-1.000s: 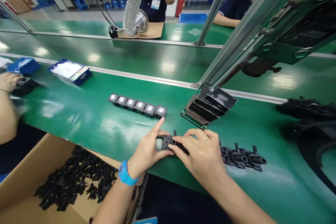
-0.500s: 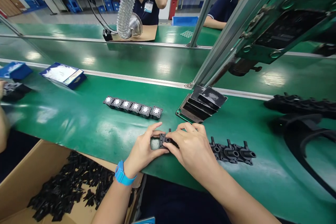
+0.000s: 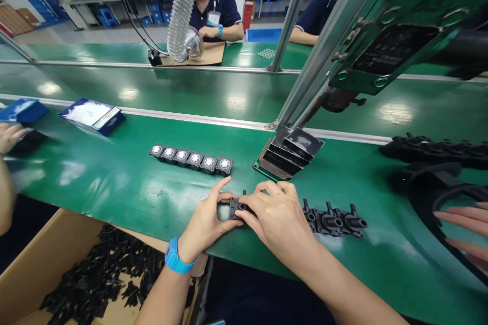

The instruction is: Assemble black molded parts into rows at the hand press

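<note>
My left hand (image 3: 208, 219), with a blue band on its wrist, has its thumb and fingers around the left end of a black plastic pump cover (image 3: 237, 208). From the other side my right hand (image 3: 272, 208) pinches the same cover and hides part of it. Similar black pump covers (image 3: 333, 221) with pipe stubs lie in a row to the right, partly behind my right hand. Beyond my hands is a line of several black square pump bodies (image 3: 195, 159) with white swirl-shaped impellers. A green-edged board with stacked dark metal plates (image 3: 287, 155) stands just past my right hand.
Below left, a cardboard box (image 3: 34, 264) holds many black parts. A blue box of white material (image 3: 91, 116) sits farther left. Metal posts (image 3: 293, 91) and a green machine (image 3: 389, 45) rise at right. Co-workers' hands (image 3: 11, 137) (image 3: 467, 228) appear at both sides.
My hands keep nearly the same hold on the pump cover. A co-worker's hand has entered at the right edge, and the person opposite has lowered a raised arm to the bench.
</note>
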The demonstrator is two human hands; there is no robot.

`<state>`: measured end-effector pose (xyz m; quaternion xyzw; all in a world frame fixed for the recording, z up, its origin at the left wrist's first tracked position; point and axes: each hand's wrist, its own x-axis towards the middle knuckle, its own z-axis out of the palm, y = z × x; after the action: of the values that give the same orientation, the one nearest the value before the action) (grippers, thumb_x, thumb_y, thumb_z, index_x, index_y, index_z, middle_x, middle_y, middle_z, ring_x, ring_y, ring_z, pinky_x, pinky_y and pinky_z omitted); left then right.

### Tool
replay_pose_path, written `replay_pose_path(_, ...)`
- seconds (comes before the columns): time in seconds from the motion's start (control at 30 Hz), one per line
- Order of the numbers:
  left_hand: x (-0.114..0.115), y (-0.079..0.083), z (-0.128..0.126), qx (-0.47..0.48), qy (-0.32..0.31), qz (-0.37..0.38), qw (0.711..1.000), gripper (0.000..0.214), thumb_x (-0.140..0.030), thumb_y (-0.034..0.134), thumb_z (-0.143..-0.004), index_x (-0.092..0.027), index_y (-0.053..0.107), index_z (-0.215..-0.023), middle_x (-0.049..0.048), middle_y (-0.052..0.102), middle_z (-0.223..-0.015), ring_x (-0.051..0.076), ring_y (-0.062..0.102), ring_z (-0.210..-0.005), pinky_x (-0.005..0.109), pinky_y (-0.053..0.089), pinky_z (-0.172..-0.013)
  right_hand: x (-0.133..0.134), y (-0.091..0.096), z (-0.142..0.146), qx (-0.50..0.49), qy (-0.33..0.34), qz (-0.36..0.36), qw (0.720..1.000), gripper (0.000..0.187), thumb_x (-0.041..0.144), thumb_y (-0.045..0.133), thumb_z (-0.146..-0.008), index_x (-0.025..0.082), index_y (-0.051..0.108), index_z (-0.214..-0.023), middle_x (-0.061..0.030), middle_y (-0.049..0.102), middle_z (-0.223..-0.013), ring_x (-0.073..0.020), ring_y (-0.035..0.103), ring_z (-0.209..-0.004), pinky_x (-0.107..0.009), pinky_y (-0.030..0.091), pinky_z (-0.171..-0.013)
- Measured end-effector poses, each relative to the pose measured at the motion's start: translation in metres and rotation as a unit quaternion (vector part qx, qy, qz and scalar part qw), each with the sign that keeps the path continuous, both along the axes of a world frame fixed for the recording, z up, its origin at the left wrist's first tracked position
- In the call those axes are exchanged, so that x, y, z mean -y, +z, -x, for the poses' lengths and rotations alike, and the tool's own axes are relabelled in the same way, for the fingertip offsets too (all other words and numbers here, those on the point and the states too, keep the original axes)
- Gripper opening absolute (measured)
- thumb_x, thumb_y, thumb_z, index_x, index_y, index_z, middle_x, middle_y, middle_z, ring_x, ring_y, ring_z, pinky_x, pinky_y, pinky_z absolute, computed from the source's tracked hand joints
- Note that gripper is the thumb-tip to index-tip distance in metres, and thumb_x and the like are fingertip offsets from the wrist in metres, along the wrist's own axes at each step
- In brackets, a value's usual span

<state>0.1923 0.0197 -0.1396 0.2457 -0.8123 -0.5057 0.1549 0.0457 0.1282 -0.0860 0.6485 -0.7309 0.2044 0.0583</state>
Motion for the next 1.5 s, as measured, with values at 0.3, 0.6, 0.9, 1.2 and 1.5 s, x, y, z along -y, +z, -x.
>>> replay_pose_path(0.3, -0.0038, -0.0003, -0.0008, -0.006, 0.0, -0.009, 1.0, 0.091, -0.012, 0.076, -0.075, -0.027, 0.023, -0.148, 0.0055, 0.068, -0.119, 0.021, 0.066, -0.113, 0.043, 0.05, -0.103, -0.0012, 0.0003, -0.002, -0.006, 0.016, 0.006, 1.0, 0.017, 0.023, 0.082, -0.072, 0.018, 0.067, -0.076, 0.0003, 0.065, -0.07, -0.0159, 0.052, -0.084, -0.033, 0.022, -0.08)
replay_pose_path(0.6, -0.0019, -0.0005, -0.0001, -0.015, -0.011, 0.009, 1.0, 0.09, -0.012, 0.076, -0.075, -0.027, 0.025, -0.148, 0.0046, 0.069, -0.116, 0.021, 0.067, -0.11, 0.039, 0.052, -0.099, 0.0001, -0.0001, -0.0012, -0.014, 0.022, 0.011, 1.0, 0.013, 0.025, 0.077, -0.079, 0.018, 0.067, -0.076, -0.0004, 0.064, -0.069, -0.0159, 0.052, -0.084, -0.033, 0.022, -0.079)
replay_pose_path(0.9, -0.0025, -0.0021, -0.0005, -0.025, -0.01, 0.013, 1.0, 0.092, -0.013, 0.078, -0.074, -0.03, 0.025, -0.148, 0.0031, 0.07, -0.115, 0.02, 0.067, -0.108, 0.037, 0.052, -0.097, -0.0057, -0.0013, -0.0006, -0.005, 0.007, 0.009, 1.0, 0.014, 0.022, 0.08, -0.075, 0.018, 0.067, -0.075, -0.0006, 0.064, -0.068, -0.0155, 0.051, -0.083, -0.033, 0.022, -0.079)
replay_pose_path(1.2, -0.0036, 0.0011, 0.0008, -0.025, -0.01, 0.016, 1.0, 0.089, -0.012, 0.075, -0.077, -0.03, 0.024, -0.148, 0.0023, 0.069, -0.115, 0.02, 0.067, -0.108, 0.036, 0.052, -0.095, -0.0009, 0.0031, -0.0012, -0.026, 0.032, -0.003, 0.999, 0.015, 0.024, 0.08, -0.076, 0.017, 0.066, -0.074, -0.001, 0.063, -0.069, -0.0156, 0.052, -0.085, -0.032, 0.022, -0.078)
replay_pose_path(1.5, -0.0028, -0.0007, 0.0003, -0.018, -0.01, 0.012, 1.0, 0.091, -0.012, 0.076, -0.075, -0.029, 0.025, -0.148, 0.0038, 0.069, -0.115, 0.021, 0.067, -0.109, 0.038, 0.051, -0.098, -0.0053, -0.0039, 0.0013, -0.002, 0.02, 0.043, 0.999, 0.012, 0.023, 0.078, -0.077, 0.018, 0.067, -0.078, -0.0002, 0.065, -0.07, -0.0158, 0.054, -0.085, -0.033, 0.022, -0.079)
